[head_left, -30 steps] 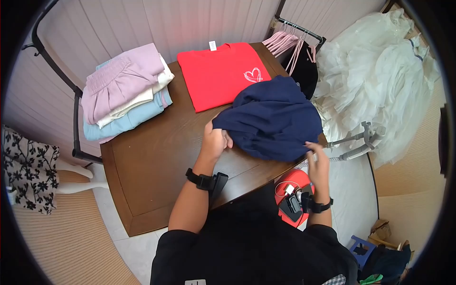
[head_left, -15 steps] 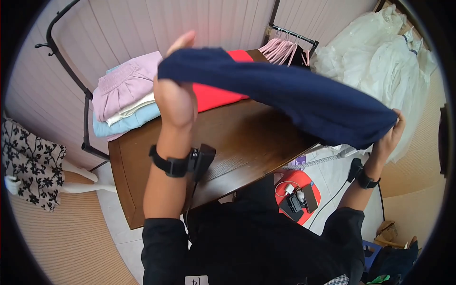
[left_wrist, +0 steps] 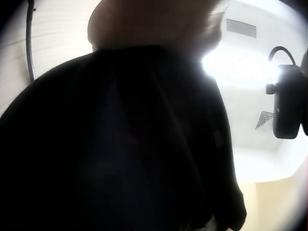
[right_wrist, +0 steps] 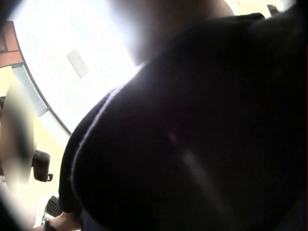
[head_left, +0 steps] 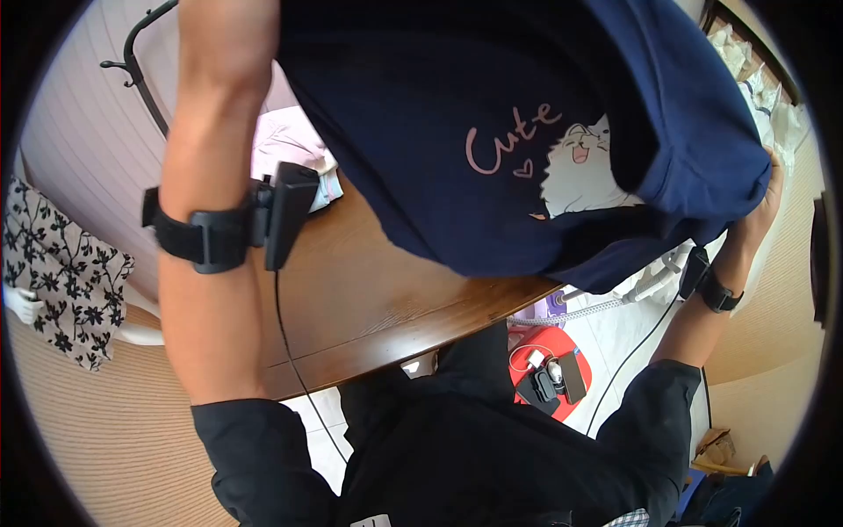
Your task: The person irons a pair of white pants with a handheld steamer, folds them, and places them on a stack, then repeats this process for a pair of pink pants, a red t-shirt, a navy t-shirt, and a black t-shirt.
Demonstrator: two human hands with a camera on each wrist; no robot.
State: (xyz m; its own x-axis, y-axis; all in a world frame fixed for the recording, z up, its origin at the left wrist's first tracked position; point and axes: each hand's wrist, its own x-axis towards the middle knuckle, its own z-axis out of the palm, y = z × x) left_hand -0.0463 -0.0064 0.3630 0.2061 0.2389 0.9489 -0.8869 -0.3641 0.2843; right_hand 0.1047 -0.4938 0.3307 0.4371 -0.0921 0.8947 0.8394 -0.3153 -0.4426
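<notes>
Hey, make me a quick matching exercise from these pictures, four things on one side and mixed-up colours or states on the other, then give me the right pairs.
Things:
1. garment
2. table
3. skirt
4. right hand

Descriptions:
A. black flowers on a pale ground
B. gripping navy cloth
C. held up, with "Cute" printed on it
D. brown, with a shiny front edge

Right pairs: 1-C, 2-D, 3-A, 4-B
</notes>
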